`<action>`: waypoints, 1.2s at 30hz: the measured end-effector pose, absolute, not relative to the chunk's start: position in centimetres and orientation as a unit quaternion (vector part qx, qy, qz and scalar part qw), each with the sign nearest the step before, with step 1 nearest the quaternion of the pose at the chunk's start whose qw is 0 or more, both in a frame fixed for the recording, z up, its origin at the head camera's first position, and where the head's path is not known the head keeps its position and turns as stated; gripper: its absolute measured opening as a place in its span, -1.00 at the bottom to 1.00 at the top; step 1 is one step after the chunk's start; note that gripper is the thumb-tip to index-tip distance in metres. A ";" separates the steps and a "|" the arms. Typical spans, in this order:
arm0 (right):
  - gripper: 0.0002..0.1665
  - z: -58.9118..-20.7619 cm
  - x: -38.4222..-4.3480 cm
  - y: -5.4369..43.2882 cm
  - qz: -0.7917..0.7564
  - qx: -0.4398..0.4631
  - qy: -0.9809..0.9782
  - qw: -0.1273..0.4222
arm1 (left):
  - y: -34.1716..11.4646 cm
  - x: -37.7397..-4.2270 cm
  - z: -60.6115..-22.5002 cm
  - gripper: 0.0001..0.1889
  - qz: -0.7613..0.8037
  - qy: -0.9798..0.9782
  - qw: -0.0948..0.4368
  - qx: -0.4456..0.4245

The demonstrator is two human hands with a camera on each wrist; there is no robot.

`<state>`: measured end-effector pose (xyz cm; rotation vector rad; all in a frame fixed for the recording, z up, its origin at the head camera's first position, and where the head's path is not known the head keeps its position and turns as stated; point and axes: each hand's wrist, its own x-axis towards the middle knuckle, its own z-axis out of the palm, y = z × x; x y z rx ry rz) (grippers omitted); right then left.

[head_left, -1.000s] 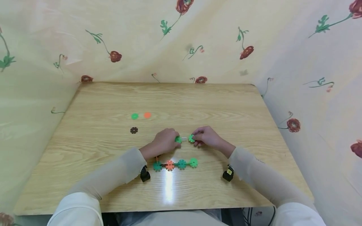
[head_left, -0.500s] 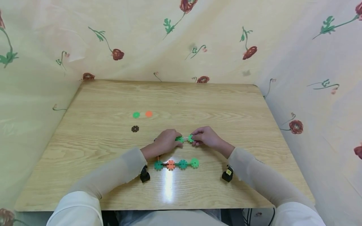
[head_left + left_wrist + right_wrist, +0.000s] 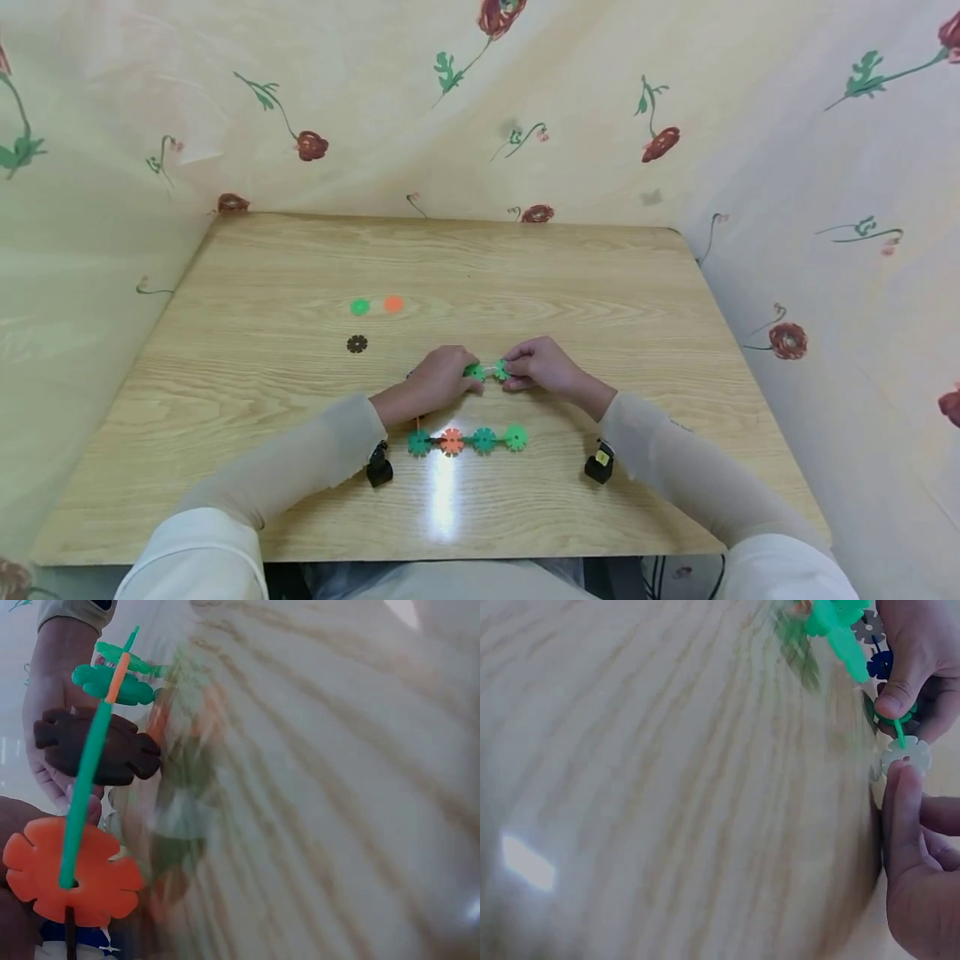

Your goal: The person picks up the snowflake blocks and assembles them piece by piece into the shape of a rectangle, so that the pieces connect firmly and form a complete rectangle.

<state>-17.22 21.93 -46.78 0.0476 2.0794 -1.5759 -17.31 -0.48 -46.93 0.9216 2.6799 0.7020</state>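
Observation:
My left hand (image 3: 441,380) pinches a green notched disc (image 3: 476,372), part of a chain of slotted plastic discs. Facing it, my right hand (image 3: 542,367) pinches another green disc (image 3: 501,370). A whitish disc (image 3: 907,754) stands edge-on between the two green ones, touching the right fingertips in the right wrist view. Below the left hand, the front row of the chain holds a teal disc (image 3: 419,442), an orange disc (image 3: 452,442), a second teal disc (image 3: 483,440) and a light green disc (image 3: 516,437). A brown disc (image 3: 97,746) shows in the left wrist view.
Left of the hands lie a loose green disc (image 3: 360,307), an orange disc (image 3: 393,304) and a brown disc (image 3: 357,343). Flowered sheeting (image 3: 360,100) borders the wooden table (image 3: 600,283) at the back and sides.
My right hand has moved slightly left with its green disc, narrowing the gap to the disc in my left hand. The left hand stays nearly in place.

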 end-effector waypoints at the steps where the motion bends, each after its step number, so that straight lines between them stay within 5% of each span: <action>1: -0.72 -46.6 -17.3 21.8 -0.569 0.012 0.778 0.265 | -0.6 -17.4 -47.0 -0.54 0.237 0.917 0.111 0.301; 9: -0.73 -44.2 -16.1 22.4 -0.410 -0.012 0.870 0.274 | -2.7 -19.0 -46.4 -0.55 0.174 0.959 0.116 0.192; 15: -0.67 -44.3 -15.7 23.7 -0.429 0.022 0.854 0.292 | -4.9 -20.1 -45.7 -0.42 0.112 0.983 0.115 0.093; 24: -0.58 -43.5 -20.2 23.3 -0.283 -0.034 0.925 0.249 | -5.9 -18.4 -44.5 -0.26 0.136 0.975 0.157 0.080; 30: -0.62 -42.0 -25.4 16.9 -0.172 -0.133 0.958 0.186 | -7.5 -20.0 -45.9 -0.49 0.311 0.940 0.131 0.045; 36: -0.70 -43.3 -28.8 10.5 -0.149 -0.242 0.947 0.151 | -7.8 -21.3 -46.5 -0.71 0.507 0.841 0.185 -0.007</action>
